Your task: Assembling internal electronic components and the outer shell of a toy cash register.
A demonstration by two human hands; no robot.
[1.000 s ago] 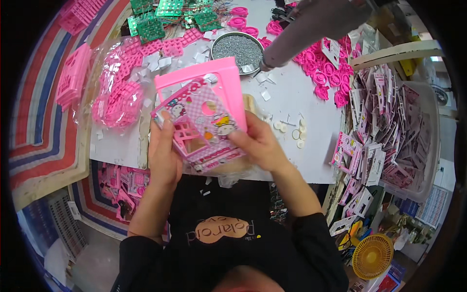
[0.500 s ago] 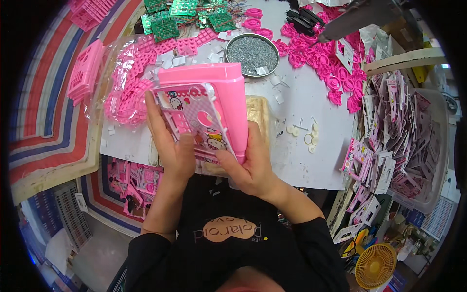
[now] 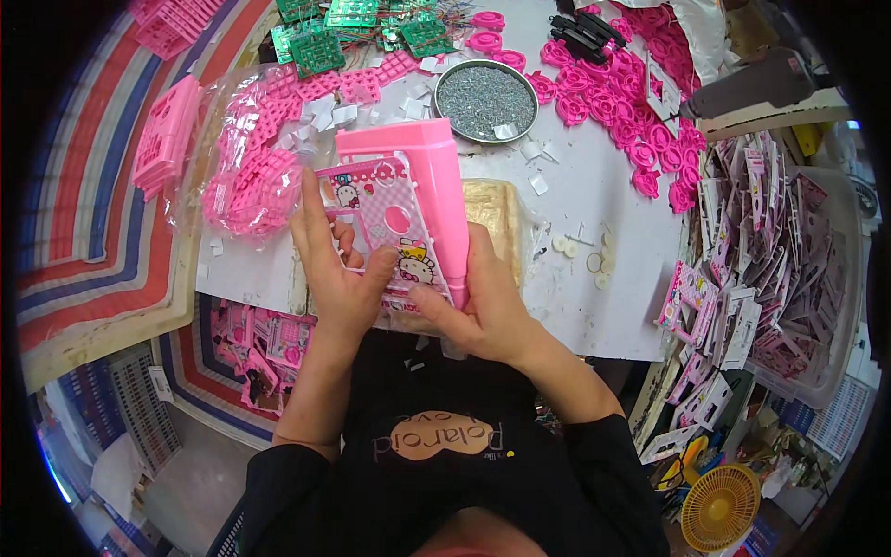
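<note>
A pink plastic toy casing [image 3: 444,186] is held tilted above the front of the table, with a printed cartoon face panel [image 3: 379,200] lying against its near side. My left hand [image 3: 336,278] grips the panel by its left edge, thumb on the printed front and some fingertips showing through a cut-out. Wrapped round the right side is my right hand [image 3: 487,311], its thumb on the panel's lower corner and its fingers behind the casing. The casing's inside is hidden from view. Below and behind it sits a tan, tape-wrapped block [image 3: 492,218].
Behind stands a round tin of screws [image 3: 485,100], near green circuit boards [image 3: 348,42]. Pink ring-shaped parts [image 3: 640,139] lie at right, below a dark power screwdriver [image 3: 756,88]. Bagged pink keypads [image 3: 251,190] lie left. A clear bin [image 3: 835,306] holds printed panels.
The panel and casing have turned slightly, and my left fingers now show through the panel's cut-out. The hanging screwdriver has swung right and nearer.
</note>
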